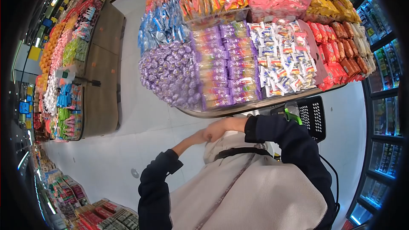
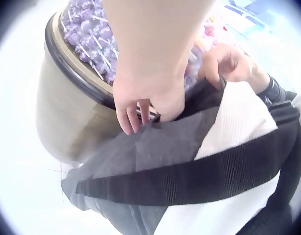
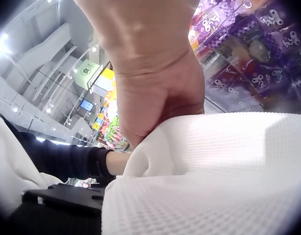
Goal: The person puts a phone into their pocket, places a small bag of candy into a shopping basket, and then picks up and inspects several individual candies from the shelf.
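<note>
At the person's waist the left hand (image 1: 199, 137) and right hand (image 1: 218, 129) are close together. The left wrist view has the left hand (image 2: 149, 95) with fingers bent down at the grey garment (image 2: 160, 144), a small dark, shiny piece between thumb and fingers. Beyond it, the right hand (image 2: 231, 63), fingers curled, pinches the garment's dark upper edge, beside the white top (image 2: 238, 115). In the right wrist view the fingers of the right hand (image 3: 163, 90) are hidden behind the white top (image 3: 214, 147).
A rounded candy display (image 1: 226, 111) stands directly in front, with purple lollipops (image 1: 170, 74) and wrapped sweets (image 1: 285, 55). A black basket (image 1: 317, 119) is at its right. Another candy stand (image 1: 100, 68) is at the left, with lit shelves (image 1: 385, 106) at the far right.
</note>
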Available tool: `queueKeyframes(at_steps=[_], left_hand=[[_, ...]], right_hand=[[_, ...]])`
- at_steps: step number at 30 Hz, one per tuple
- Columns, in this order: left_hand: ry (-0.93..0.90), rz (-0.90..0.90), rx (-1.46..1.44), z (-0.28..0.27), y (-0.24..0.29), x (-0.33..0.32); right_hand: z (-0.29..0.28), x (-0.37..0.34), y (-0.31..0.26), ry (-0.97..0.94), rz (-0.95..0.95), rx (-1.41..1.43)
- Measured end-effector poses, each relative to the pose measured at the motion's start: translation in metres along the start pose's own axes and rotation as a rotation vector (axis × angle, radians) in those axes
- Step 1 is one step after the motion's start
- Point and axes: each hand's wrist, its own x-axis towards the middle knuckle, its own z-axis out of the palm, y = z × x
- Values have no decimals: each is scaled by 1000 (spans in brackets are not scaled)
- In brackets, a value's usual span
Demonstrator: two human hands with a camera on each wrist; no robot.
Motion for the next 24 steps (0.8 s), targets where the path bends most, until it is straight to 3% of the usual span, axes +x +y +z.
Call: queueKeyframes(at_steps=[2,5,6,8,10,16,19,22,24], left_hand=[[-64,57,-361,-6,-14,-13],[-176,105,-800,1,-26,-26],[-216,115,-927,3,-27,-28],[-189,92,-969,5,-28,-30],[-160,69,-1010,6,-30,-31],[-239,-206,-1006,6,-20,-32],[7,-11,-953,4,3,-24],[164,-16,-893,2,-14,-5],[124,-169,-430,8,-22,0]], right_hand=[[2,-3,5,-2,-52,88],[-36,-23,-27,-39,117,163],[-34,-18,-17,82,102,155],[-26,-3,11,322,72,140],[-24,2,13,268,132,140],[-8,-6,-2,198,202,-47],[-7,-16,-1,269,215,-30],[-13,-30,-1,349,201,17],[-20,-45,-7,378,192,59]])
